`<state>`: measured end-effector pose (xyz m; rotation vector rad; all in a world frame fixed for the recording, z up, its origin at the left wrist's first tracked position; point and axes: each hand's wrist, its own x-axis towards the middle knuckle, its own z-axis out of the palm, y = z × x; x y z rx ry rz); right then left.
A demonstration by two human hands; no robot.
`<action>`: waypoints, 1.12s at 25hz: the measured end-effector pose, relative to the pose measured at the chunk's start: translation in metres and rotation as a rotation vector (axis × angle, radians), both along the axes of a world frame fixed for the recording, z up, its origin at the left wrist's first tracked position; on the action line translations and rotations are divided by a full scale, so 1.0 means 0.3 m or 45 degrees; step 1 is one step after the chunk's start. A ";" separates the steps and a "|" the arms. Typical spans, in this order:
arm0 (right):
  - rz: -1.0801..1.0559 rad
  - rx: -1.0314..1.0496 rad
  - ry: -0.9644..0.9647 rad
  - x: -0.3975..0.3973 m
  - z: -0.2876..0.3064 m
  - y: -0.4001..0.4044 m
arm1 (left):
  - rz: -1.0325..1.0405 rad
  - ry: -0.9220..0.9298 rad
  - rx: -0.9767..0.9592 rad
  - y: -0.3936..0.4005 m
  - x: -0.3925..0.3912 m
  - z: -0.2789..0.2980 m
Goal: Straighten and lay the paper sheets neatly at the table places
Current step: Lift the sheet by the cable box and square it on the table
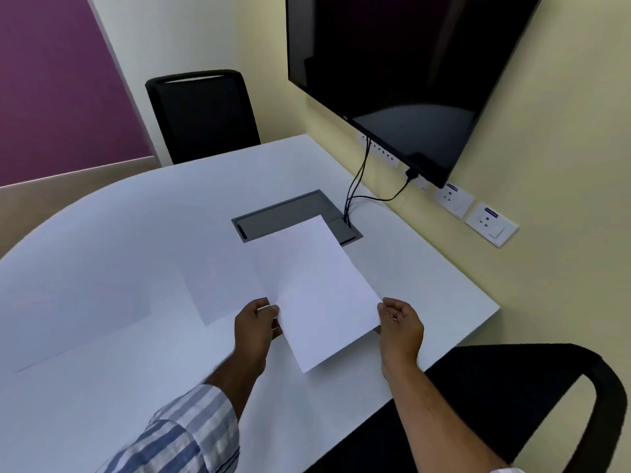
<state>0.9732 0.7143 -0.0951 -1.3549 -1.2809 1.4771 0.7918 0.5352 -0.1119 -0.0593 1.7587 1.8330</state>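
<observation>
A white paper sheet (317, 288) is held tilted above the white table (136, 233). My left hand (256, 324) pinches its left edge and my right hand (401, 324) pinches its right edge. The sheet's far corner overlaps the grey cable box in view. Another white sheet (218, 285) lies flat on the table just left of the held one, hard to tell from the tabletop. A faint edge of one more sheet (85, 343) shows further left.
A grey cable box (286, 209) with black cables is set into the table behind the sheet. A black chair (203, 114) stands at the far side, another black chair (512, 387) at the near right. A dark wall screen (392, 63) and sockets (490, 221) hang on the right.
</observation>
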 end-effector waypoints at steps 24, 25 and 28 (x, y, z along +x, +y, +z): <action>-0.079 -0.056 -0.629 0.092 -0.441 0.461 | -0.190 -0.070 -0.446 0.434 0.101 -0.451; -0.084 -0.058 -0.628 0.090 -0.448 0.469 | -0.192 -0.066 -0.447 0.447 0.096 -0.451; -0.080 -0.052 -0.642 0.080 -0.483 0.510 | -0.218 -0.046 -0.473 0.500 0.080 -0.461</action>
